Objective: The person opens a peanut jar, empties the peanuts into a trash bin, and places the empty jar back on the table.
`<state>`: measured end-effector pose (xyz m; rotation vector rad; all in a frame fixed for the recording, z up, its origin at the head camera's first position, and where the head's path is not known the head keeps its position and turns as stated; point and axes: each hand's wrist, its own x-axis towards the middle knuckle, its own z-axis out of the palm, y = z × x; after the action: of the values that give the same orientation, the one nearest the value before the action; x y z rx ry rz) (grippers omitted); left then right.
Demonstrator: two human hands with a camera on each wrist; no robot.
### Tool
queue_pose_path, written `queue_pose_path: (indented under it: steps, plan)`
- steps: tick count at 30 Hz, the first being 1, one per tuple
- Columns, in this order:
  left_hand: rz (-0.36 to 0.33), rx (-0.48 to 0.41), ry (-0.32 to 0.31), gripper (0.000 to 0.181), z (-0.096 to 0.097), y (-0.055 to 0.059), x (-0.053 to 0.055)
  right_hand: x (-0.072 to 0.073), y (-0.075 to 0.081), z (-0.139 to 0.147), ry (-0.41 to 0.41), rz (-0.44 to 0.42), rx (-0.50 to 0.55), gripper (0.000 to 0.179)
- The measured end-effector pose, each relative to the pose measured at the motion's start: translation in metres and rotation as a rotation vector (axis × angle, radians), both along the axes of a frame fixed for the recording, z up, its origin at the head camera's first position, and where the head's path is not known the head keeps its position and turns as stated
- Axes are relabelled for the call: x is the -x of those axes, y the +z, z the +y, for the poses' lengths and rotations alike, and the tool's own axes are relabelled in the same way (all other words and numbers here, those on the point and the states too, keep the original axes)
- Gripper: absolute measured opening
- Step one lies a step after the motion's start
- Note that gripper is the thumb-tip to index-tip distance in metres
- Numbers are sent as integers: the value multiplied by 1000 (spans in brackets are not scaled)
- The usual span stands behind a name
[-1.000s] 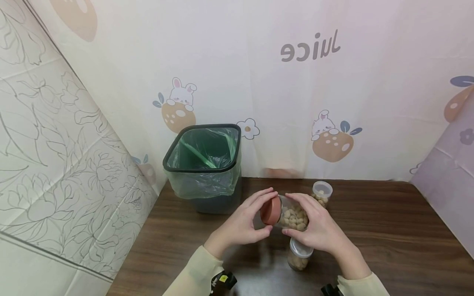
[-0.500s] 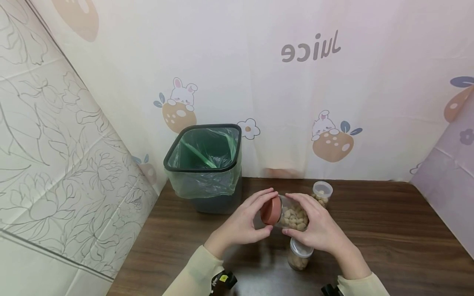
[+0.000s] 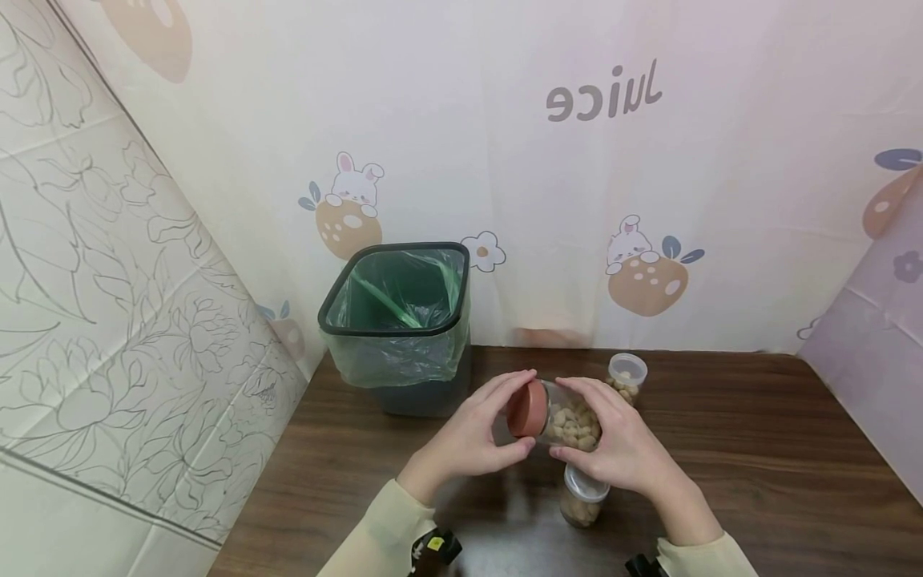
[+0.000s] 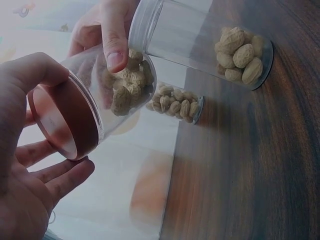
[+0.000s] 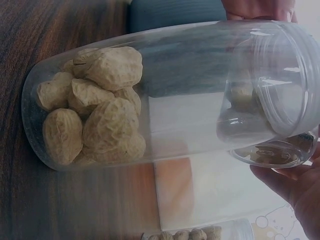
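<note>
A clear jar (image 3: 573, 425) of peanuts in their shells is tilted on its side above the table, its reddish-brown lid (image 3: 528, 409) facing left. My left hand (image 3: 469, 437) grips that lid, thumb below and fingers over the top. At the base end, my right hand (image 3: 622, 437) holds the jar body. In the left wrist view the peanuts (image 4: 127, 92) lie at the bottom end, and the lid (image 4: 75, 120) sits on the mouth. A second peanut jar (image 3: 582, 498) with a pale translucent lid stands upright just below the right hand.
Behind the right hand stands another small peanut jar (image 3: 627, 373) with a pale top, partly hidden. A dark bin (image 3: 421, 397) with a green plastic liner stands at the table's back left. A printed cloth (image 3: 497, 160) hangs behind the wooden table (image 3: 757, 449).
My left fingertips and thumb have shifted slightly on the lid. The jar, the right hand and the other jars look the same.
</note>
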<state>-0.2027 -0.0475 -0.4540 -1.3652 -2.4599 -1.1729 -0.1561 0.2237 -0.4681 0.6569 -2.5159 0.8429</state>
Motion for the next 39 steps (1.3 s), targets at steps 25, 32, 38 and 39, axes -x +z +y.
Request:
queue_pose_path:
  steps: [25,32,38,39]
  plan:
    - [-69,-10,96,79,4,-1,-1,1,0,0,-5,19,-4,101]
    - [-77,-5,123,79,6,-2,-2,1,-1,1,-8,22,-5,101]
    - [-91,-1,139,79,6,-4,-2,1,-2,1,-4,19,2,101]
    - [-93,-1,139,79,6,-5,-3,1,-2,1,-3,18,2,101]
